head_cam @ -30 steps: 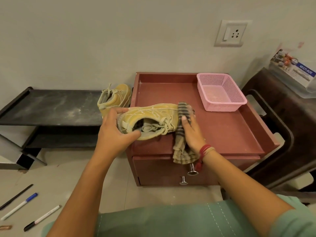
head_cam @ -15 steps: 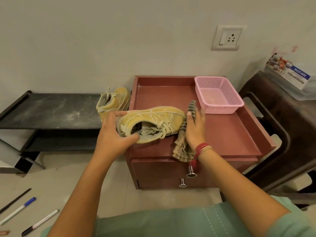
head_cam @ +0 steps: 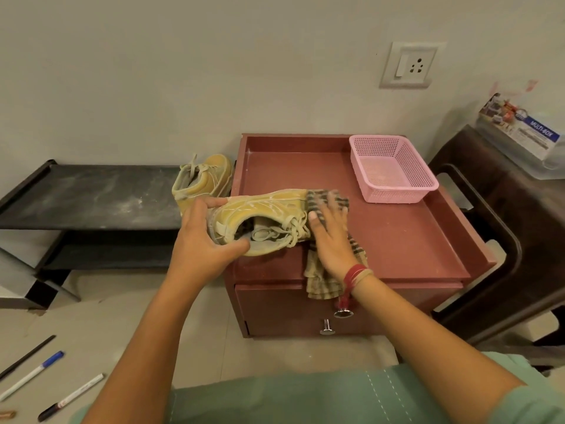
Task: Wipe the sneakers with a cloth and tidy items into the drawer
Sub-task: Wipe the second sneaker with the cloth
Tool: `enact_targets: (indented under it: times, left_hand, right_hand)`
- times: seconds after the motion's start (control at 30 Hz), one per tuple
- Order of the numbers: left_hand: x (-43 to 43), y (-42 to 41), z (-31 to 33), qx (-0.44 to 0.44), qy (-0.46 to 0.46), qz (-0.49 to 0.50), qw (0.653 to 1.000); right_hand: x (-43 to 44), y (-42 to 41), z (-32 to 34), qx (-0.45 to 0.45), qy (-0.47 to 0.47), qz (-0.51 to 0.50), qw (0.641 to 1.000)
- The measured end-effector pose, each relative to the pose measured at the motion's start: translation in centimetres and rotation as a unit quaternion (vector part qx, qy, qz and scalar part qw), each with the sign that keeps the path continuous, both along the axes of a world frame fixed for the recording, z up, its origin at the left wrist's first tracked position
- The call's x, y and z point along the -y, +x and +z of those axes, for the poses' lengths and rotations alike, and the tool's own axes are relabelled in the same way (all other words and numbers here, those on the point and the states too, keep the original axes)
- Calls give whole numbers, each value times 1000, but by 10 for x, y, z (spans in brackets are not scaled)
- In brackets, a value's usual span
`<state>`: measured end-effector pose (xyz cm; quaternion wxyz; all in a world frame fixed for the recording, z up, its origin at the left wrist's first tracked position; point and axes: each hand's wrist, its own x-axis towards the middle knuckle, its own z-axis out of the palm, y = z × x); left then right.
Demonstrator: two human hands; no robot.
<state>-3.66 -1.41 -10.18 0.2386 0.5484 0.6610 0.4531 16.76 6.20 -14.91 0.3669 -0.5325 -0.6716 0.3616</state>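
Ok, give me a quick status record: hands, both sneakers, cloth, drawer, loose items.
left hand: grips the heel of the sneaker, which is tipped on its side at the front left of the cabinet top
right hand: presses the striped cloth on the sneaker's toe
second sneaker: upright on the black shelf
pink basket: back right of cabinet top, looks empty
drawer: looks closed
pens: on the floor, lower left
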Motion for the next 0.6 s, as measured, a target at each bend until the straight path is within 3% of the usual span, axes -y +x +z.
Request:
enact_targets:
  times: [0.1,0.2,0.4,0.53,0.6]
  left_hand:
    - [-1,1,1,7,-1,-1,1000]
    - [-1,0,0,5,3,-5,1000]
    - [0,0,0,-6,-2,-12,1000]
    - [0,1,0,-10,-4,-15,1000]
    - [0,0,0,-9,-3,-16,1000]
  right_hand:
    - [1,3,-1,-20,13,40,999]
    - [-12,14,4,-94,-63,-66,991]
    - [3,5,-4,36,44,77,995]
    - [-13,15,-5,26,-12,-27,999]
    - [-5,8,-6,60,1,1,998]
